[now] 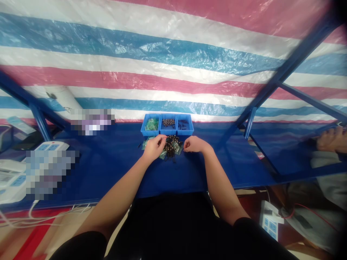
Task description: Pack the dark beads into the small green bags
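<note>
My left hand (155, 147) is at the left edge of a heap of small black and brass-coloured parts (170, 148), its thumb and fingers pinched together. Whatever it may hold is too small to name. To the right of the heap, my right hand (195, 144) is closed with its fingertips together, and its contents cannot be made out. Small clear packets with greenish pieces (178, 148) lie among the parts. Just behind stand three joined blue bins: the left bin (150, 133) has green pieces, the middle bin (168, 132) brass-and-black parts, the right bin (185, 132) dark slim pieces.
The blue table (114, 173) is framed by blue metal bars (260, 85), with a striped plastic sheet (173, 47) behind. Left are white power strips (16, 180) with cables. At the right edge another person's hands (332, 140) rest, and another power strip (269, 220) is lower down.
</note>
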The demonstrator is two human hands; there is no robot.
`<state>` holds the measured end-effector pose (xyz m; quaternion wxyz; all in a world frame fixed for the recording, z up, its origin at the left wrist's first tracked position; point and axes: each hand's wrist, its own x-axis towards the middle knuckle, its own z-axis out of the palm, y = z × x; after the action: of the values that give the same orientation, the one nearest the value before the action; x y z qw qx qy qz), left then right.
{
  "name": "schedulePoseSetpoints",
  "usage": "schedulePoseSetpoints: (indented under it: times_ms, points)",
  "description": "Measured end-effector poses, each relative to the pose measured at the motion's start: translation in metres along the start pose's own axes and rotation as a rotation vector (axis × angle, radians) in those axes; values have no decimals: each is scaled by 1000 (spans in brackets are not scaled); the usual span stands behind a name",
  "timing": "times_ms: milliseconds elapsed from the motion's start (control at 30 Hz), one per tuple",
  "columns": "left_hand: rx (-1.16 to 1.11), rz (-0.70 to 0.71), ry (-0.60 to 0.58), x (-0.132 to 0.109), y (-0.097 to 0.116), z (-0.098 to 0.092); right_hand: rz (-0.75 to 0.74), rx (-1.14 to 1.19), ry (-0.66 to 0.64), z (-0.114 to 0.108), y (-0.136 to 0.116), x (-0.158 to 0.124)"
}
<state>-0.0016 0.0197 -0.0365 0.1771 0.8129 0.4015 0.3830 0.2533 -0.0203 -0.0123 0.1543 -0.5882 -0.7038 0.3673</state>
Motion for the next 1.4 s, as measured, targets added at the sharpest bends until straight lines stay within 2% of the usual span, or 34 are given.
schedulePoseSetpoints:
  times_ms: [167, 267, 367, 467, 600, 733, 967, 1400]
  points:
    - [6, 23, 7, 0, 1, -2, -174, 99, 97, 5, -14, 0]
    - [-34, 69, -13, 0, 3, -1, -246, 330, 207, 18, -28, 5]
    - [-57, 99, -55, -1, 4, 0, -247, 600, 348, 33, -39, 15]
    - [-40, 105, -71, -1, 3, 3, -240, 800, 386, 43, -43, 23]
    - [-36, 101, -37, 0, 1, 5, -245, 934, 356, 44, -43, 26]
    - [-29, 118, 17, 0, 1, 4, -266, 959, 326, 43, -44, 24]
    - [-8, 135, 72, 0, 4, 2, -252, 862, 277, 45, -40, 25]
    - [-7, 60, -36, 0, 5, 0, -299, 790, 257, 46, -38, 28]
